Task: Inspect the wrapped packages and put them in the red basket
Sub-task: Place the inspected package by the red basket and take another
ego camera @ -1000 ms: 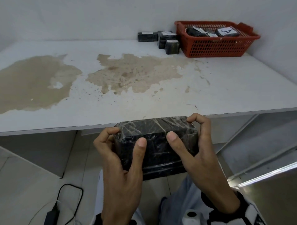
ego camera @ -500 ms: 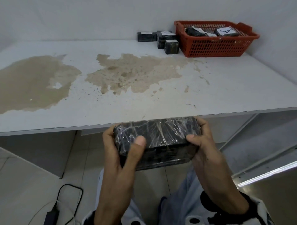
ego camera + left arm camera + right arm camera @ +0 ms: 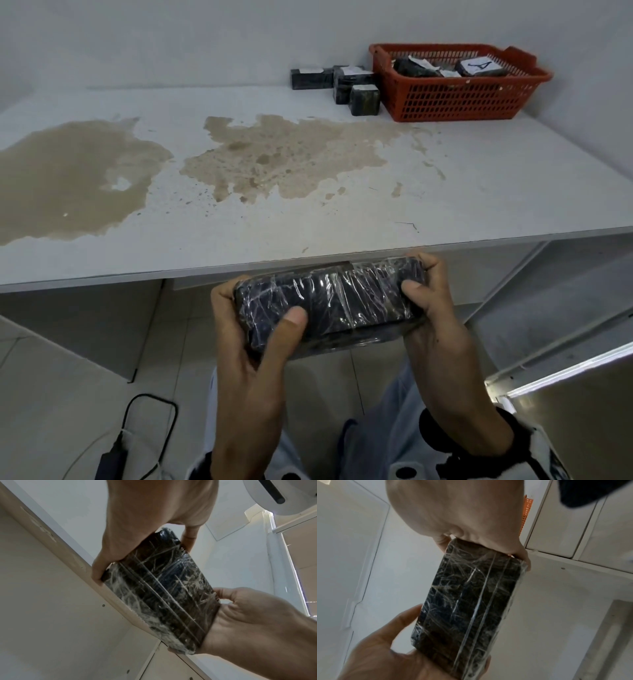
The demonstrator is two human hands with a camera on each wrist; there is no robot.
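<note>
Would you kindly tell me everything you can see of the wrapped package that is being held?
The package is a dark, nearly black, rectangular block with rounded corners, bound tightly in clear, glossy, creased film; straight bands of film run across its underside in the wrist views. No label shows. It lies lengthwise, roughly level, in the air just before the table edge. The left hand grips one end, thumb on top; the right hand grips the other likewise. Nothing else touches it.
</note>
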